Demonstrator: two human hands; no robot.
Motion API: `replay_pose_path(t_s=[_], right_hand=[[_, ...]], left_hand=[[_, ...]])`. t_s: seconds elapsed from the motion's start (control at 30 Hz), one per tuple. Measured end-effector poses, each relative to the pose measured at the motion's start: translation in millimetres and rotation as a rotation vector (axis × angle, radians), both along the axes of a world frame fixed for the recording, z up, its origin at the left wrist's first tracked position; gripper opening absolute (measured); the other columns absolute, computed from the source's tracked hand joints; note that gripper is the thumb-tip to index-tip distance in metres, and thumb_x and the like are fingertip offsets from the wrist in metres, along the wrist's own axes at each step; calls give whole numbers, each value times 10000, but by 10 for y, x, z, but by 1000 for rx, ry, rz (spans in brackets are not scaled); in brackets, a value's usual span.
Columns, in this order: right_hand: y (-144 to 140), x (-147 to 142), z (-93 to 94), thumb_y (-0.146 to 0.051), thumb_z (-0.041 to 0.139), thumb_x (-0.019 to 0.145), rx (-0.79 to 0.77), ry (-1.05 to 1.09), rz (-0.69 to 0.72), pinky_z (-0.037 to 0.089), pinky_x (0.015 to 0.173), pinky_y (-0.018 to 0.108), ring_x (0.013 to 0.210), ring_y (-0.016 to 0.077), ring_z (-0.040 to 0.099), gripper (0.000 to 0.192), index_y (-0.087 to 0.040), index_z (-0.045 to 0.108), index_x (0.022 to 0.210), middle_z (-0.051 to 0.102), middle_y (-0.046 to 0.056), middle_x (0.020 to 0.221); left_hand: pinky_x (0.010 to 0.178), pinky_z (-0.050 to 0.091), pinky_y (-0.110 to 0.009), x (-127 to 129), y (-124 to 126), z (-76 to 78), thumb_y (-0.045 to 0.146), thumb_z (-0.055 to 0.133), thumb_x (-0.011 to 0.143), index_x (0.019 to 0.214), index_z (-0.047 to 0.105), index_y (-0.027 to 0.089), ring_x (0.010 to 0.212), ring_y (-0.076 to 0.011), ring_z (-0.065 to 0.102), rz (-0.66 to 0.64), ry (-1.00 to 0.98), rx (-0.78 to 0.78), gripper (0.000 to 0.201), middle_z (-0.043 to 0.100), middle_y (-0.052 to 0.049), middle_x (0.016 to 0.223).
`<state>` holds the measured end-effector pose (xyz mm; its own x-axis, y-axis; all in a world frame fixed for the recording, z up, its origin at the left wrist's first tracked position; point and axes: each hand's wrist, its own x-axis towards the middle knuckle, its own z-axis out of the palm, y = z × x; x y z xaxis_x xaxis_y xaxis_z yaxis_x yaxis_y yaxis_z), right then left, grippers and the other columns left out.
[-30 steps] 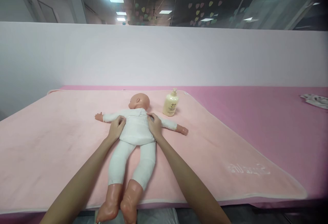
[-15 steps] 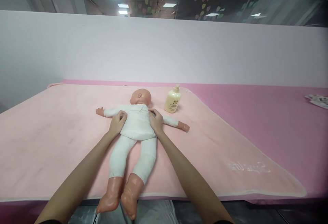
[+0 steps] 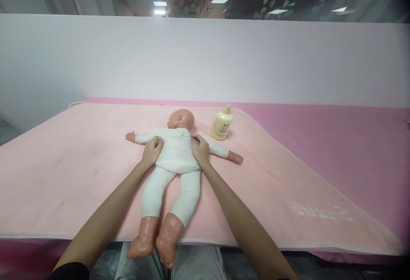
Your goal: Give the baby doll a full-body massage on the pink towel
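Note:
A baby doll (image 3: 177, 154) with a white cloth body lies stretched out on a peach towel (image 3: 256, 194). Its bald head is turned toward the left, its arms are spread, and its feet reach past the towel's near edge. My left hand (image 3: 153, 151) is curled closed at the left side of the doll's upper torso. On the opposite side, below the doll's right-hand arm, my right hand (image 3: 200, 149) is closed in the same way, fingers bent against the cloth. The fingertips of both hands are partly hidden. Beyond my right hand stands a pale yellow pump bottle (image 3: 221, 125).
Under the towel is a pink padded surface (image 3: 336, 143), showing on the right and at the back. A white partition (image 3: 205, 57) rises behind it. The towel's near edge lies just in front of my legs (image 3: 198, 263).
The whole view has shifted slightly, so everything appears a little farther right. My hands keep the same place and closed shape at the doll's sides.

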<state>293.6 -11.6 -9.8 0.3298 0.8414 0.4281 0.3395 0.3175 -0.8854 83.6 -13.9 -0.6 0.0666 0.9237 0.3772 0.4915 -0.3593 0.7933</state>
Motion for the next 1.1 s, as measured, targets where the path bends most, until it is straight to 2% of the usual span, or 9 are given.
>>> replay_pose_path(t_s=[0.23,0.4,0.5,0.63,0.73,0.87,1.0,1.1], right_hand=[[-22,19,9,-242,459,761,8,-27,10,431,956,359,991,201,599,264,-176,659,920,670,54,1021],[-36,36,7,-238,461,761,2,-60,14,427,969,374,1001,201,597,275,-176,662,938,670,52,1039],[-57,52,3,-242,460,768,2,-91,24,417,982,377,1016,203,592,283,-178,664,954,668,51,1051],[-80,65,3,-241,450,773,-1,-107,17,412,984,372,1020,204,591,294,-169,666,958,668,54,1048],[-77,70,5,-239,451,768,-9,-120,19,414,980,374,1017,205,593,297,-165,666,959,669,58,1045],[-57,78,-7,-248,445,773,3,-152,30,420,969,376,1006,206,595,299,-167,661,963,668,60,1046],[-47,85,-23,-244,444,773,9,-168,30,425,961,373,998,206,597,296,-164,659,959,669,64,1040],[-53,86,-20,-245,445,773,7,-166,32,425,963,376,1000,208,597,294,-171,657,963,668,58,1042]], left_hand=[[634,385,-253,-16,20,-19,344,453,864,860,563,194,645,-136,541,-16,-3,29,186,620,14,728],[603,363,-254,-40,-29,-20,346,445,871,900,558,201,623,-143,532,6,33,15,186,580,25,659],[615,354,-253,-46,-94,-1,355,449,867,776,509,201,635,-138,517,59,60,23,189,552,26,651],[582,298,-257,-38,-155,43,382,414,874,574,395,195,577,-127,442,91,158,25,354,441,28,554],[568,265,-263,-30,-161,66,390,391,877,521,368,192,560,-128,422,87,201,30,408,408,22,526],[558,244,-270,-25,-141,65,399,384,874,526,416,193,560,-141,439,117,226,22,406,429,11,530],[564,262,-277,-17,-145,68,433,364,869,551,485,193,597,-165,484,154,249,-10,417,515,-21,576],[586,293,-283,-13,-161,95,434,357,857,584,537,187,637,-189,515,247,278,-59,410,586,-59,640]])
